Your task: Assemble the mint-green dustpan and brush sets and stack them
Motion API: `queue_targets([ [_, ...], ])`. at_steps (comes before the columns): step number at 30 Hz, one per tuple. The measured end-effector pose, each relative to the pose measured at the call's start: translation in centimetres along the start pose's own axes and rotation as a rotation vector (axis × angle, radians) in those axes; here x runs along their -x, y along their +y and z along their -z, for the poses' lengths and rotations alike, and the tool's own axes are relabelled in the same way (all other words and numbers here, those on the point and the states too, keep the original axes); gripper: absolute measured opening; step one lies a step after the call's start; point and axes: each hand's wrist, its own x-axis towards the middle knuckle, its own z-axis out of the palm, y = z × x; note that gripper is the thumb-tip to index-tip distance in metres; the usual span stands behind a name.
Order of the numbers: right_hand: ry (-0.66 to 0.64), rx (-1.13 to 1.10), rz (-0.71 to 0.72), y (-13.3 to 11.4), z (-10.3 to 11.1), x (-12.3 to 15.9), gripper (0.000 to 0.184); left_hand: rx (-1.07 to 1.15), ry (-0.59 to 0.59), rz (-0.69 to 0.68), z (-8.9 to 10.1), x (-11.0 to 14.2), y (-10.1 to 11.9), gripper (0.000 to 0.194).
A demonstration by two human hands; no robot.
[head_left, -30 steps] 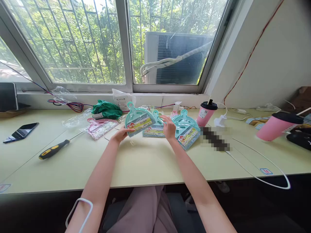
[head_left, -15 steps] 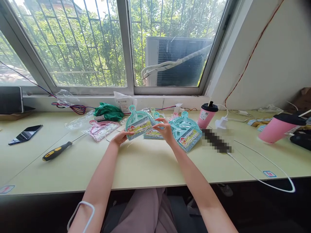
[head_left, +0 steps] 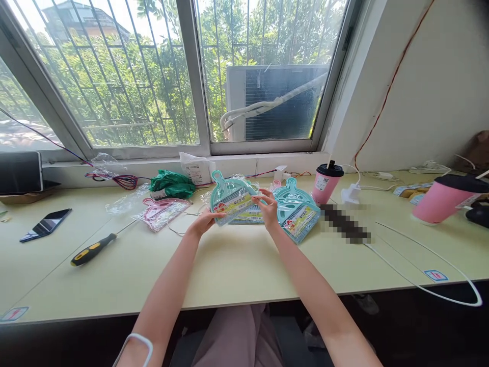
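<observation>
Between my two hands is a teal mini dustpan and brush set [head_left: 232, 200] in clear plastic wrap with a yellow printed label, tilted above the table. My left hand [head_left: 206, 223] pinches its lower left corner, thumb in front. At its right edge my right hand [head_left: 267, 206] grips it with thumb and fingers. Another wrapped teal dustpan set [head_left: 296, 211] lies just right of my right hand. Behind the held one lies a further teal set [head_left: 248, 218], mostly hidden. A wrapped pink dustpan set [head_left: 162, 211] rests on the table to the left.
A screwdriver [head_left: 93, 250] and a phone [head_left: 46, 225] lie at left. Green plastic [head_left: 172, 184] and a white bag [head_left: 196, 168] sit by the window. Pink cups [head_left: 327, 184] stand at right, near a white charger [head_left: 350, 193] and a cable [head_left: 420, 289] looping over the table edge.
Both hands and the held dustpan set appear slightly farther right in view, and the set now covers more of the one behind it. The camera view has also shifted a little.
</observation>
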Motion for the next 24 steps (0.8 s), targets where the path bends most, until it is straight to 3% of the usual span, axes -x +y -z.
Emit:
queue_targets([
  [7, 0.178, 0.060, 0.028, 0.7, 0.1, 0.2, 0.013, 0.037, -0.025, -0.018, -2.3, 0.1, -0.1, 0.052],
  [12, 0.151, 0.089, 0.068, 0.6, 0.2, 0.3, 0.014, 0.010, -0.039, -0.004, -2.5, 0.0, -0.5, 0.055],
  [16, 0.162, -0.075, -0.169, 1.6, 0.9, -0.6, 0.048, -0.019, -0.048, 0.003, -1.9, -0.3, -0.9, 0.058],
  [18, 0.050, -0.152, -0.374, 2.0, 1.7, -1.1, 0.054, -0.034, -0.051, 0.014, -1.4, -0.3, -0.9, 0.058],
  [20, -0.183, -0.216, -0.552, 2.3, 2.3, -1.4, 0.043, -0.057, -0.067, 0.033, -0.9, -0.2, -0.8, 0.059],
  [22, -0.389, -0.255, -0.634, 2.4, 2.7, -1.4, 0.031, -0.079, -0.086, 0.054, -0.3, -0.1, -0.5, 0.058],
  [24, -0.454, -0.259, -0.619, 2.4, 2.8, -1.2, 0.025, -0.092, -0.102, 0.065, 0.1, 0.0, -0.3, 0.058],
])
